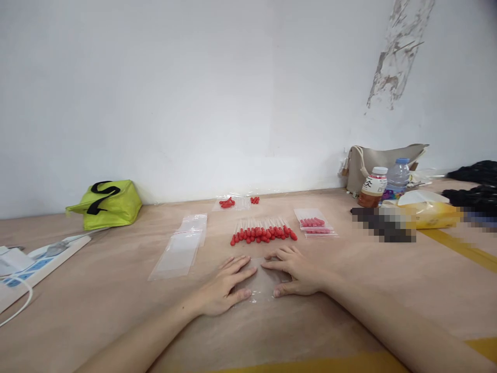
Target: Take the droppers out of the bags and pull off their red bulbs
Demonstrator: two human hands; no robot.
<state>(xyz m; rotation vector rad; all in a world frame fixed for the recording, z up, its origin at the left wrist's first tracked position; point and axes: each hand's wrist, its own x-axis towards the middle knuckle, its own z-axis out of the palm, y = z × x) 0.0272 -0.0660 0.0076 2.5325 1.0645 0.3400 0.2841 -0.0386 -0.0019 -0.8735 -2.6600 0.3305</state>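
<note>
My left hand (229, 285) lies flat with fingers spread on the left side of a clear plastic sheet or bag (261, 282). On its other side rests my right hand (293, 272), fingers apart, thumb touching the plastic. Just beyond my fingertips is a row of small red-tipped sticks (264, 233) with pale stems pointing away from me. Right of the row, zip bags (315, 223) hold more red-tipped pieces. To the left lie flat clear zip bags (180, 246). Farther back, small red pieces (227, 202) sit in or on clear plastic.
At the left are a lime-green pouch (112, 204) and a white power strip (42, 267) with a cable. Toward the right stand a beige bag (355, 173), a brown drink bottle (373, 187), a blue-capped bottle (399, 176) and a yellow tissue pack (430, 210). A wall (233, 103) closes off the back.
</note>
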